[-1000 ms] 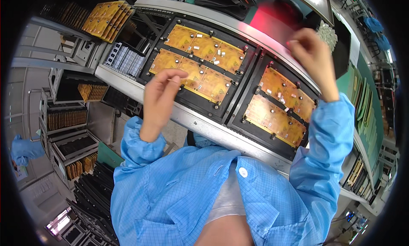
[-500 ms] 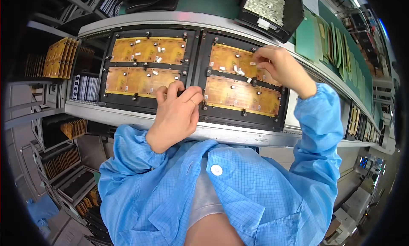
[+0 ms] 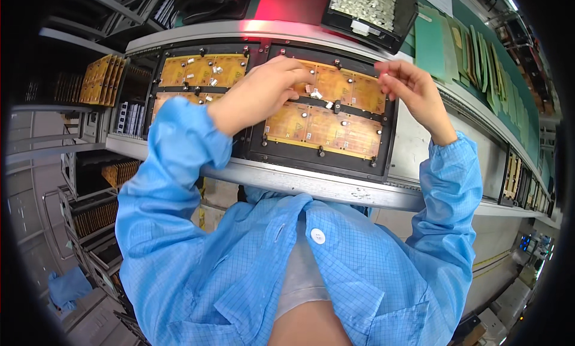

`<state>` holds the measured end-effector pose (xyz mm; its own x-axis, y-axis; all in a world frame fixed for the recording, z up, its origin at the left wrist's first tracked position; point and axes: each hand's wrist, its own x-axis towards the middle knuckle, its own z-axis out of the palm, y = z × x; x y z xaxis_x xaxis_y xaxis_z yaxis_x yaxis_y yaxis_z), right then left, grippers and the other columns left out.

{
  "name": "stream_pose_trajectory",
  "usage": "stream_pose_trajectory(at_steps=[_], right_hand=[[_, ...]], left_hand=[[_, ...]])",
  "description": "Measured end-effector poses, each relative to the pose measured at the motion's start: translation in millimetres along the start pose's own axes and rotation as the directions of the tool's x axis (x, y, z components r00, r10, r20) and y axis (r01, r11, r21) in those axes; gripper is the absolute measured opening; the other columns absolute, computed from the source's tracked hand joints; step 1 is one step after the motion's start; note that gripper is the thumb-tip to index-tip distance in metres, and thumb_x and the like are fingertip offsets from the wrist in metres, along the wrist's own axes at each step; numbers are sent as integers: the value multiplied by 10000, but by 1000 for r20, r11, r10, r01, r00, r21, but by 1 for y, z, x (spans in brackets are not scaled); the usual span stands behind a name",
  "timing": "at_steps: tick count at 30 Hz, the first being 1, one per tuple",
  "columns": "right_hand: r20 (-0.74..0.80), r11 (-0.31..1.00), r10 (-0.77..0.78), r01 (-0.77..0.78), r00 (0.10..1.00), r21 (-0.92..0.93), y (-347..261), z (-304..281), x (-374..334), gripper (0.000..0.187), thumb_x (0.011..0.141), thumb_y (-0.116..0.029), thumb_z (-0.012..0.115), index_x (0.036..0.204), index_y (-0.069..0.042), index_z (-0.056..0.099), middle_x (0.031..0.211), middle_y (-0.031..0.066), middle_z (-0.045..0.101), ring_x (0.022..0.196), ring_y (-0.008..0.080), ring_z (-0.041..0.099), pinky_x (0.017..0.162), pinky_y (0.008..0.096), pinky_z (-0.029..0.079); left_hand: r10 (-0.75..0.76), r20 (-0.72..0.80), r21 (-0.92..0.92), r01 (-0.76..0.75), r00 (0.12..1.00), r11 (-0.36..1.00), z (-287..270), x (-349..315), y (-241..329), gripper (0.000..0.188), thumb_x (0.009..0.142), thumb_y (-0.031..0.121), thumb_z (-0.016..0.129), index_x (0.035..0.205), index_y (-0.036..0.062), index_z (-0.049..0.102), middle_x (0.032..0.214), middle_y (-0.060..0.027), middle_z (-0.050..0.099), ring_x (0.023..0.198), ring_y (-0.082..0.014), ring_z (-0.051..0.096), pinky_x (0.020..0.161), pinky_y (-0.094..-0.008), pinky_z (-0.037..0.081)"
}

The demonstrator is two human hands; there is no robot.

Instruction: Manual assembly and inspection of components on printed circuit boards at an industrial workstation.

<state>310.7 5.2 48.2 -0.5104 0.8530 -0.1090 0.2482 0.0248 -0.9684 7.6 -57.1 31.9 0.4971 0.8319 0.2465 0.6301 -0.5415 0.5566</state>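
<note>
My left hand [image 3: 263, 93] reaches over the right-hand black fixture frame [image 3: 284, 156]. Its thumb and forefinger are apart beside a few small white parts [image 3: 315, 94] scattered on the upper amber circuit board [image 3: 365, 94]. Past that board's right end, my right hand [image 3: 417, 97] is raised with thumb and forefinger pinched; a tiny pale bit shows at the tips, too small to name. A lower amber board [image 3: 326, 130] sits in the same frame. Another fixture with amber boards [image 3: 173, 70] and loose white parts lies to the left, partly covered by my left arm.
A black bin [image 3: 371, 33] heaped with small white parts stands at the back. Green sheets [image 3: 434, 46] lie at the back right. The metal rail [image 3: 335, 187] runs along the near side. Racks of amber boards [image 3: 99, 79] stand at the left, with red light on the far green surface.
My left hand has moved right, from the left fixture to the upper board of the right one. My right hand has drawn off that board's right end. Red light has appeared at the back.
</note>
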Motion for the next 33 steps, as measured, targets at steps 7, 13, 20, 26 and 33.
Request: stream_pose_trajectory(at_steps=[7,13,20,26,33], right_hand=[[-27,994,106,-105,994,28,31,-22,-23,215,995,-83,543,1155,27,638,922,20,647,793,79,565,716,217,466],[-81,718,-402,259,912,-646,28,1,5,108,916,-31,617,998,-42,686,898,33,657,939,186,593,786,284,481],[17,514,-414,249,910,-821,40,10,19,103,857,-95,681,951,-67,713,920,45,668,939,238,553,842,380,380],[29,496,-409,250,912,-832,39,11,19,87,835,-92,695,917,-73,717,904,26,672,922,230,547,832,380,366],[12,496,-402,229,915,-838,40,13,16,81,826,-90,700,904,-74,715,870,22,659,922,231,547,849,389,356]], left_hand=[[48,239,-1,-49,970,999,8,22,-28,190,742,-12,709,926,21,674,886,-113,645,915,-315,614,800,-384,516],[-131,169,-90,147,977,985,8,36,-25,154,814,34,690,959,-13,707,871,-139,684,818,-308,666,727,-355,526],[-186,100,-23,189,977,982,27,63,-26,173,884,54,631,1019,-33,695,920,-174,693,844,-308,682,752,-365,534],[-189,65,-61,193,980,979,28,67,-21,211,867,71,635,1031,-56,678,897,-227,681,827,-356,677,759,-413,533],[-206,47,-102,210,977,972,33,68,-20,195,868,84,638,999,-52,681,880,-224,677,820,-352,678,752,-415,536]])
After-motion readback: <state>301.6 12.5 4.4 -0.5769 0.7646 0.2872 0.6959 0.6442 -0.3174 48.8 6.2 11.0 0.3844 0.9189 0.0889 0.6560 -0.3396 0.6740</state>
